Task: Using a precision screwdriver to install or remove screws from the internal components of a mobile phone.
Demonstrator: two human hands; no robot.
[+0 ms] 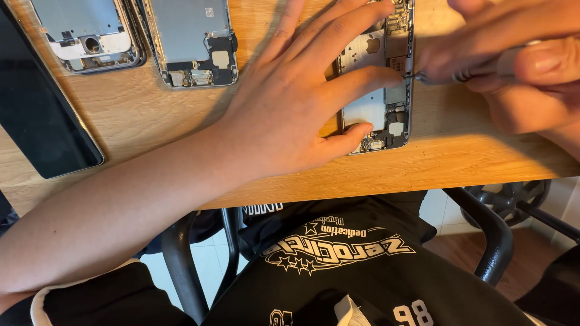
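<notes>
An opened phone chassis (386,99) lies on the wooden table (145,121) near its front edge, its inner boards and metal shields exposed. My left hand (290,102) rests flat on it, fingers spread, pinning its left side. My right hand (519,66) is closed around a slim silver screwdriver (477,69). The screwdriver's tip touches the chassis at its right edge, just beyond my left index fingertip.
Two more opened phone shells (90,36) (193,42) lie at the table's back left. A dark flat screen panel (42,121) sits at the left edge. Below the table edge are black chair arms (489,229) and my dark clothing.
</notes>
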